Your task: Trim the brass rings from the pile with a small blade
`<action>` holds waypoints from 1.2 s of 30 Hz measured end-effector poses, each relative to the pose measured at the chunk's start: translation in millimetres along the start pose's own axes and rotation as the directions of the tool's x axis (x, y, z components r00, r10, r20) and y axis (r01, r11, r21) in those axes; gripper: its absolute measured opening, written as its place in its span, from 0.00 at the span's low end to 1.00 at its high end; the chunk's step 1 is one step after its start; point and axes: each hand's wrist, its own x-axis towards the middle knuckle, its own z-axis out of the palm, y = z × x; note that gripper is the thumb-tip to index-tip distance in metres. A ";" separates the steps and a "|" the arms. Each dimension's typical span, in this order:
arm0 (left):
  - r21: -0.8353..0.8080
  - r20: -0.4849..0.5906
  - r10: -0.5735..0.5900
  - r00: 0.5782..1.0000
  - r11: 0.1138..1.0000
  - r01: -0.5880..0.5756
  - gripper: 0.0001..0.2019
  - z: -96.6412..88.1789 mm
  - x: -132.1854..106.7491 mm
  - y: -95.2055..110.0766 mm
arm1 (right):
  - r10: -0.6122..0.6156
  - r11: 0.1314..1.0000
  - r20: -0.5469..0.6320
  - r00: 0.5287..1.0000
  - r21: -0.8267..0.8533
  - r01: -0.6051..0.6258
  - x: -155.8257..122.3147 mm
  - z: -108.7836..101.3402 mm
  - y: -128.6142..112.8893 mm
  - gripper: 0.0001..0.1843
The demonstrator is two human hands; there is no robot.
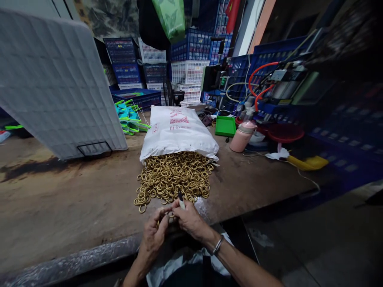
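My left hand (154, 231), nearly closed, pinches what looks like a brass-coloured ring (171, 215) just before the ring pile (176, 175); my right hand (190, 219) grips a slim tool (182, 204). I'm apparently working one ring; next calls for steady fingertips.

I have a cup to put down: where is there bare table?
Bare table shows left of the gold-coloured rings, nearer than the grey panel, and right of them, nearer than the pink bottle. It's crowded around the red bowl.
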 end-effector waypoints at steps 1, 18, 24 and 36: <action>0.039 0.012 0.046 0.999 0.998 -0.046 0.12 1.6 -0.5 0.4 | 0.022 0.998 0.017 1.000 0.064 -0.023 -2.2 -1.0 -0.4 0.05; -0.209 0.171 -0.261 0.950 0.933 0.293 0.14 28.3 -21.3 15.6 | -0.259 0.942 -0.132 0.957 -0.256 0.219 -26.3 -12.9 9.3 0.11; -0.296 0.247 -0.361 0.899 0.856 0.424 0.15 29.7 -25.7 21.4 | -0.252 0.935 -0.103 0.962 -0.283 0.214 -26.7 -12.1 13.3 0.10; -0.364 0.227 -0.374 0.899 0.824 0.435 0.16 27.2 -24.2 14.6 | -0.375 0.566 0.102 0.922 -0.762 0.315 -29.3 -19.5 32.1 0.11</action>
